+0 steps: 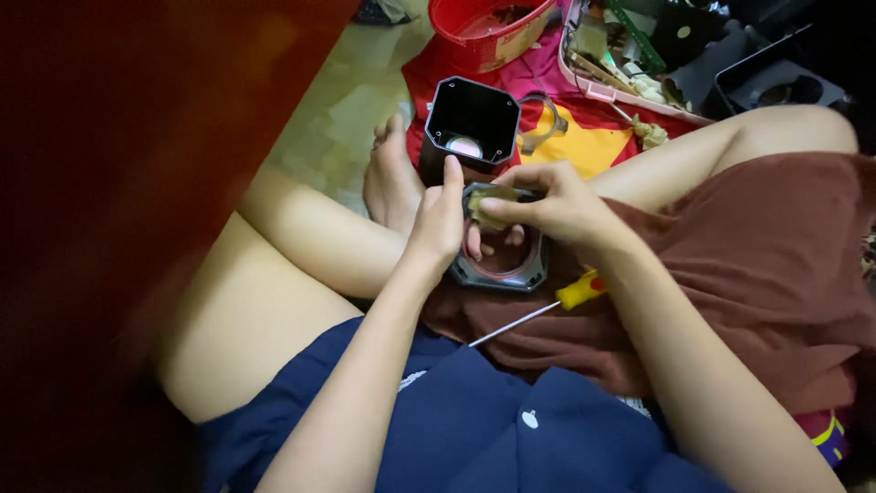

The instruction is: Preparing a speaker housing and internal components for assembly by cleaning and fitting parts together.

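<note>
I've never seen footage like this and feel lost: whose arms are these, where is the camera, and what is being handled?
There is no machine here. The one picture comes from a camera worn on a person's head, looking down at their own lap as they sit cross-legged on the floor. The left hand steadies a dark octagonal frame resting on the lap. The right hand presses a small olive-coloured pad onto it. A yellow-handled screwdriver lies on the brown cloth beside it. Beyond stand a black octagonal housing, a red basket and a pink tray of odd parts.
</note>
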